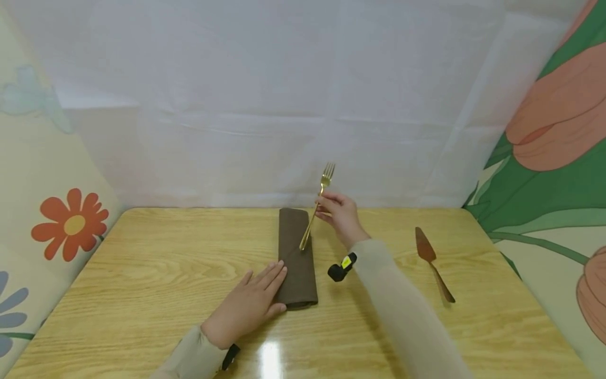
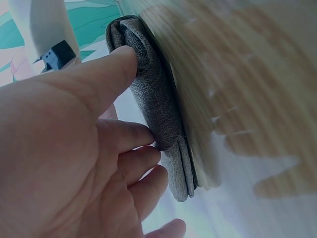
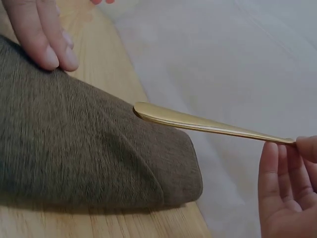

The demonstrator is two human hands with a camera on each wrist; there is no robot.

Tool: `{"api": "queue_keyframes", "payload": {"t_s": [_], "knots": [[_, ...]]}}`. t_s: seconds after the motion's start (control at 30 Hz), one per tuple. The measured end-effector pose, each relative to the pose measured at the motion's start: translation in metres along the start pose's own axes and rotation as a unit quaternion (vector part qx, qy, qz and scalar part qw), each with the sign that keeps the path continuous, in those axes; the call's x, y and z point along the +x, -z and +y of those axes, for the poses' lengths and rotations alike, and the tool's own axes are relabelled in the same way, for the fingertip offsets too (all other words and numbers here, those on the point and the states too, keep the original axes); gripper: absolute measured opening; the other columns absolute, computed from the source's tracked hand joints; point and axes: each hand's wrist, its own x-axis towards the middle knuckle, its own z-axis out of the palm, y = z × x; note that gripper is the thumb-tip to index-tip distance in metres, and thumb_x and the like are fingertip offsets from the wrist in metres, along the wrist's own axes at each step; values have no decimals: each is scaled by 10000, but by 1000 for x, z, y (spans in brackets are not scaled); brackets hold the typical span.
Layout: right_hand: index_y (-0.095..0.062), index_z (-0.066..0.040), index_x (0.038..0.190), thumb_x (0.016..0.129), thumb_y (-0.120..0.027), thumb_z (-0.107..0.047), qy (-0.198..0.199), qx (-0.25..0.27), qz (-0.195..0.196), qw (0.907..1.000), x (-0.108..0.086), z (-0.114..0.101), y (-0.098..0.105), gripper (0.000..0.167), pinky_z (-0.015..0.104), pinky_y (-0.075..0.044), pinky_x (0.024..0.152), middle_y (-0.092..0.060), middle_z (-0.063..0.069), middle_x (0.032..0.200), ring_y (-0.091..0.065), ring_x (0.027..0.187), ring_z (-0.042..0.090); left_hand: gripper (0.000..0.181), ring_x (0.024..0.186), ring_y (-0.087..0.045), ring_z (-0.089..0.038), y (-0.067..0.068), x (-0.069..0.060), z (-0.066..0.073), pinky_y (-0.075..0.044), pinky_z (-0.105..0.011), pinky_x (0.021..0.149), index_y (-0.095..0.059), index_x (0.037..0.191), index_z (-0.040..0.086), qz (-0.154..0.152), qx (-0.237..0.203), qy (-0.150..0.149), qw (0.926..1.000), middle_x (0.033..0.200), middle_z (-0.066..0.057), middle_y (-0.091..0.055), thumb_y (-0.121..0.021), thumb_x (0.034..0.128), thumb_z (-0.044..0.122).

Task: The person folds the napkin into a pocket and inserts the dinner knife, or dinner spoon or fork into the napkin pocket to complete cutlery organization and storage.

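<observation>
A dark brown folded cloth napkin [image 1: 297, 268] lies lengthwise on the table, with a diagonal fold line across its top in the right wrist view. My left hand [image 1: 248, 302] rests at its near left edge, fingers extended and fingertips touching the cloth. Thumb and fingers of my right hand [image 1: 342, 215] pinch a gold fork [image 3: 208, 125] around the middle of its handle. The tines point away, toward the white backdrop. Over the far part of the napkin hangs the handle's end; whether it touches the cloth I cannot tell.
To the right on the wooden table [image 1: 189, 247] lies a cake server [image 1: 427, 252] with a triangular blade. A white sheet [image 1: 227, 105] hangs behind the table's far edge. Flower-patterned panels [image 1: 544, 221] stand on both sides.
</observation>
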Motion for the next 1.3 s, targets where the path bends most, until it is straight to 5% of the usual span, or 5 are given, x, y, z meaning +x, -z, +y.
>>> {"api": "queue_keyframes", "payload": {"t_s": [0.17, 0.57, 1.3], "knots": [[-627, 90, 1124, 981, -617, 24, 20, 46, -77, 10000, 3, 6, -11, 158, 231, -586, 673, -671, 39, 849, -649, 684, 117, 700, 1474, -337, -358, -1, -1, 0, -311, -674, 1113, -399, 1525, -40, 72, 59, -25, 10000, 1617, -184, -327, -615, 1009, 381], [-643, 9, 956, 957, -620, 77, 111, -88, -213, 9997, 1, 22, -28, 72, 224, -570, 642, -636, 2, 806, -618, 680, 108, 695, 1474, -336, -355, -3, -2, 1, -318, -660, 1118, -405, 1521, -40, 104, 249, -28, 9996, 1613, -177, -336, -612, 1011, 384], [-619, 117, 1085, 965, -614, 78, -522, -708, -805, 9929, -13, 38, -35, 126, 227, -591, 643, -657, 33, 830, -643, 672, 98, 684, 1471, -352, -335, -3, -1, 1, -322, -662, 1115, -424, 1516, -30, 165, 227, 54, 9996, 1615, -165, -341, -630, 1002, 373]]}}
